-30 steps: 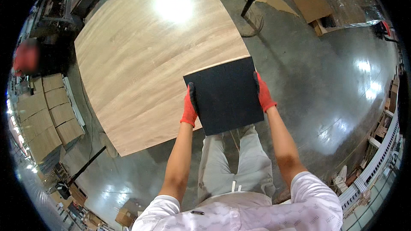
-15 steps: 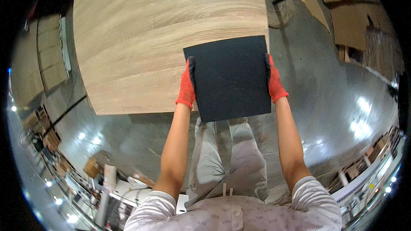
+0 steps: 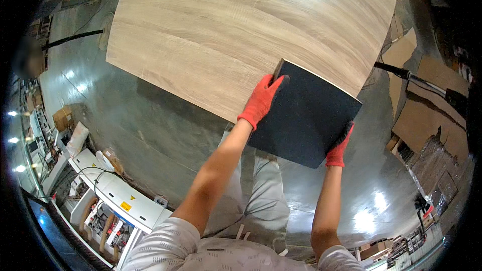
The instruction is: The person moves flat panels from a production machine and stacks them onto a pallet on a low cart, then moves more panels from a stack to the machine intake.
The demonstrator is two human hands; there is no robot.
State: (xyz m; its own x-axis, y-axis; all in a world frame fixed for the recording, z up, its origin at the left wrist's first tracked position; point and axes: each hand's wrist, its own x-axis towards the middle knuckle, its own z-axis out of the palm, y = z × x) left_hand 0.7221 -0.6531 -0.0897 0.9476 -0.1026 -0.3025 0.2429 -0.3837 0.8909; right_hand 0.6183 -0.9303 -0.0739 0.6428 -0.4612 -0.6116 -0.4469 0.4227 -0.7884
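Note:
A square black panel (image 3: 312, 113) is held between my two hands over the near right corner of a large wood-grain board (image 3: 216, 30). Its far edge shows a thin pale line, and some thickness shows at the far left corner. My left hand (image 3: 262, 99), in a red glove with dark fingertips, grips the panel's left side, thumb lying on the black face. At the near right side, my right hand (image 3: 341, 145), gloved alike, is closed on the edge. The fingers under the panel are hidden. The panel's near part overhangs the board, above my legs.
A white machine (image 3: 118, 188) with cables and an opened side stands behind on the left. Flattened cardboard (image 3: 432, 105) lies at the right, near a dark pole (image 3: 401, 73). Another dark bar (image 3: 75, 38) extends at the left. Grey concrete floor (image 3: 150, 115) surrounds the board.
My view and body have turned left, so the board appears rotated clockwise. The panel has tilted clockwise in view and shifted right, still in both hands. The white machine now shows more fully.

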